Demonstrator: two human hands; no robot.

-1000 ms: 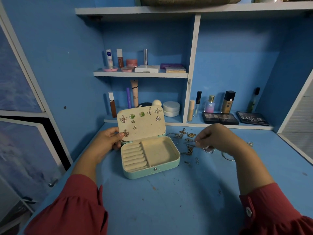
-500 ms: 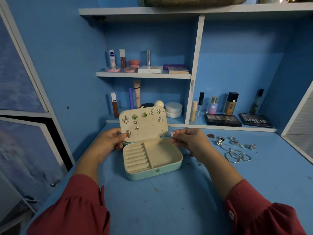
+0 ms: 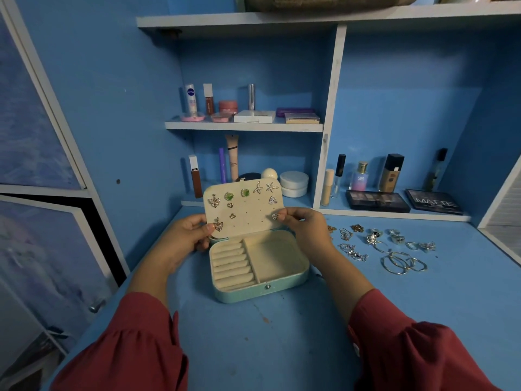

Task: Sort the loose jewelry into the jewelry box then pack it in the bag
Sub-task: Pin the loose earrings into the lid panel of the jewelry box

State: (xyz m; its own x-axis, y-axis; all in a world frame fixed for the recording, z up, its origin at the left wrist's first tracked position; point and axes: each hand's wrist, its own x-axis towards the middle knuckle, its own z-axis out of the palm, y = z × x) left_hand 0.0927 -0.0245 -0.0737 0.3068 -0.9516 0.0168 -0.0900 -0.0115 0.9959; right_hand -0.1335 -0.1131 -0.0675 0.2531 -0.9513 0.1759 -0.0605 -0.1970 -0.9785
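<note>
Currently the person's right hand pinches a small triangular earring between thumb and forefinger, pressed close to the right edge of the cream lid panel of the jewelry box, which sits open at the centre of the frame on the blue desk. The left hand closes on the lid's left edge, its thumb just beside the lower butterfly earring, bracing the panel upright. A matching triangular stud is already pinned directly above, so the sensible aim appears to be the hole under it, keeping the pair together. To do this well, the post should meet the hole squarely rather than at a slant, and the left hand should hold the lid firm against the push so the hinge does not fold back. Whether the post has entered a hole cannot be told; the fingers hide it. Care is needed not to knock the neighbouring studs. The loose jewelry lies scattered at centre right, well apart from the box, whose ring rolls and open compartment look empty. No bag can be identified with certainty.
</note>
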